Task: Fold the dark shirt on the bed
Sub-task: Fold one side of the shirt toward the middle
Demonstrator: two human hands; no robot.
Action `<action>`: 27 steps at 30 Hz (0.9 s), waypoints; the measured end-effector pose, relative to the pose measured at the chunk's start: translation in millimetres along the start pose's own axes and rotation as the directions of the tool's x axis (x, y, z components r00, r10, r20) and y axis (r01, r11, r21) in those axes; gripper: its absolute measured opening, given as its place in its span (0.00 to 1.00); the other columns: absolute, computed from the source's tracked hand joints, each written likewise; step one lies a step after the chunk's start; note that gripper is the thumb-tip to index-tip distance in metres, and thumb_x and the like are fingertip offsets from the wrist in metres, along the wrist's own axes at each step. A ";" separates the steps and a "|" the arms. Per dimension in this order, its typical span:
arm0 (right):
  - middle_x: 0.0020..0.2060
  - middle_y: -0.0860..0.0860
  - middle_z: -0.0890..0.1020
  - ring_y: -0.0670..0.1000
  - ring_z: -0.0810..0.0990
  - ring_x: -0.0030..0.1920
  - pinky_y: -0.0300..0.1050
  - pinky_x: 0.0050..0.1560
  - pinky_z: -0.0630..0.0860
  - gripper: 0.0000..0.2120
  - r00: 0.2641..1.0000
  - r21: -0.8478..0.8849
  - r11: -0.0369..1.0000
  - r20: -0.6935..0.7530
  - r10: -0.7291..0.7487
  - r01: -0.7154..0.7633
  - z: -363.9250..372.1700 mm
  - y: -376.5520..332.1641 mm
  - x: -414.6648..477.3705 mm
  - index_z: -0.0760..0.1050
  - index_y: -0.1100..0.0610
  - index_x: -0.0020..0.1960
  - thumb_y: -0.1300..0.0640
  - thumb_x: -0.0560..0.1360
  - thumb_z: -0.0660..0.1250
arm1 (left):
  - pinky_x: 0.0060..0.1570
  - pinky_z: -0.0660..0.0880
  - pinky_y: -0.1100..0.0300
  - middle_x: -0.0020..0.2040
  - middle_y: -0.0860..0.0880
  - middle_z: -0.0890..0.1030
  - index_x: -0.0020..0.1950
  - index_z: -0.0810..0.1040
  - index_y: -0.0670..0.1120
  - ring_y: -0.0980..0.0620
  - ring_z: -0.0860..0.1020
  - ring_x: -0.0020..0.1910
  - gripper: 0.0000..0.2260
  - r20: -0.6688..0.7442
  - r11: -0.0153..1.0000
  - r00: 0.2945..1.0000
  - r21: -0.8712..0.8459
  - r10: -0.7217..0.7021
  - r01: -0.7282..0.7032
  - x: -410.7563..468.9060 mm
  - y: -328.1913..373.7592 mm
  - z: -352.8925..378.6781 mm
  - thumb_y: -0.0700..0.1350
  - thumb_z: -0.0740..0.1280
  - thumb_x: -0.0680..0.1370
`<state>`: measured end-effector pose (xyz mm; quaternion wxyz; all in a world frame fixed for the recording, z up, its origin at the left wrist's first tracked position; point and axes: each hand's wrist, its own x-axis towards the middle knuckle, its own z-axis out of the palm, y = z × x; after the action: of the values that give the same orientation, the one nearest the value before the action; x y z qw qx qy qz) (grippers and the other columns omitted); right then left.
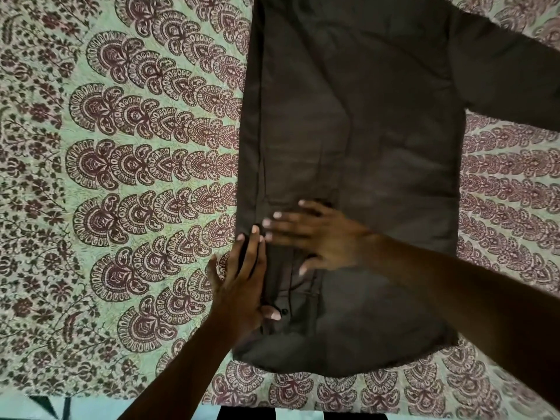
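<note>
- The bed [121,147], covered with a green and maroon patterned sheet, carries everything; the dark shirt [363,131] lies flat on it, right of the middle of the view, its hem nearest the person.
- The shirt's left side appears already turned in, with a long straight fold running down that edge; the other sleeve [509,74] sticks out over the sheet at the upper right, so the judgement is that the first side fold is being settled and the second is not yet done.
- The right hand [315,237] reaches across and lies flat on the cloth with its fingers spread, pressing the turned-in panel.
- The left hand [242,280] lies along the folded edge, fingers straight and close together, thumb on the fabric; it pinches nothing.
- A small button [284,312] shows just beside that thumb.
- The next move likely calls for freeing both hands, taking the outstretched sleeve and bringing it in over the body without dragging the finished fold.
</note>
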<state>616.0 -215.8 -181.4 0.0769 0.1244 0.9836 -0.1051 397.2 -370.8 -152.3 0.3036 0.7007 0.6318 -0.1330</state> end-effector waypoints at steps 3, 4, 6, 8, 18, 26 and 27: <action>0.84 0.46 0.52 0.50 0.50 0.84 0.64 0.79 0.53 0.38 0.982 -0.056 0.981 0.012 0.188 -0.187 -13.9 50.2 -6.3 0.51 0.43 0.84 0.26 0.80 0.49 | 0.66 0.59 0.25 0.84 0.48 0.42 0.84 0.48 0.45 0.42 0.49 0.83 0.63 0.024 1.000 1.000 -0.005 -0.005 0.005 -1.4 -1.2 -2.8 0.84 0.50 0.59; 0.84 0.47 0.51 0.50 0.50 0.84 0.66 0.78 0.53 0.38 0.962 -0.078 0.960 0.015 0.272 -0.270 -19.4 64.7 -8.2 0.49 0.42 0.84 0.25 0.80 0.49 | 0.66 0.59 0.25 0.85 0.48 0.43 0.84 0.48 0.45 0.42 0.50 0.83 0.63 0.028 1.000 1.000 -0.006 -0.006 0.006 -1.7 -1.1 -3.7 0.85 0.50 0.59; 0.84 0.49 0.49 0.53 0.49 0.84 0.69 0.77 0.54 0.39 0.910 -0.089 0.907 0.029 0.414 -0.411 -31.8 84.6 -8.3 0.47 0.43 0.84 0.25 0.79 0.48 | 0.65 0.60 0.26 0.85 0.48 0.45 0.84 0.50 0.45 0.41 0.53 0.82 0.64 0.031 1.000 0.999 -0.015 -0.014 0.014 -2.6 -1.6 -5.8 0.86 0.48 0.60; 0.84 0.53 0.49 0.58 0.47 0.84 0.69 0.78 0.53 0.42 0.876 -0.078 0.873 -0.011 0.482 -0.481 -43.5 86.7 -0.2 0.47 0.48 0.85 0.26 0.79 0.49 | 0.65 0.61 0.28 0.85 0.47 0.47 0.84 0.51 0.44 0.41 0.55 0.82 0.65 0.029 0.999 1.000 -0.030 -0.010 0.011 -2.9 -2.0 -7.3 0.87 0.51 0.59; 0.84 0.49 0.54 0.53 0.52 0.84 0.63 0.80 0.53 0.34 0.992 -0.031 0.993 -0.059 0.109 -0.111 -8.4 43.9 25.7 0.54 0.41 0.83 0.28 0.81 0.51 | 0.65 0.62 0.33 0.84 0.48 0.54 0.82 0.59 0.45 0.43 0.59 0.81 0.63 -0.027 1.000 1.000 -0.027 -0.013 0.012 -1.1 -4.3 -0.5 0.85 0.54 0.58; 0.85 0.49 0.46 0.56 0.46 0.84 0.72 0.77 0.52 0.34 0.924 -0.085 0.920 -0.035 0.381 -0.382 -35.7 137.9 30.7 0.46 0.34 0.82 0.26 0.80 0.45 | 0.66 0.63 0.32 0.83 0.48 0.55 0.81 0.61 0.46 0.41 0.60 0.79 0.51 -0.095 0.996 0.994 -0.069 -0.059 0.053 -1.2 6.6 -21.7 0.71 0.68 0.65; 0.85 0.49 0.46 0.57 0.45 0.84 0.72 0.77 0.52 0.34 0.923 -0.078 0.919 -0.037 0.384 -0.386 -34.5 135.7 31.0 0.45 0.35 0.82 0.26 0.80 0.45 | 0.66 0.65 0.33 0.81 0.48 0.60 0.78 0.67 0.47 0.42 0.64 0.75 0.44 -0.161 0.994 0.985 -0.093 -0.066 0.052 5.7 7.1 -30.5 0.66 0.69 0.67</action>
<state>617.5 -72.4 -179.0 0.0907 0.3130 0.9443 -0.0455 399.0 -348.2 -130.0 0.2770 0.6762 0.6804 -0.0558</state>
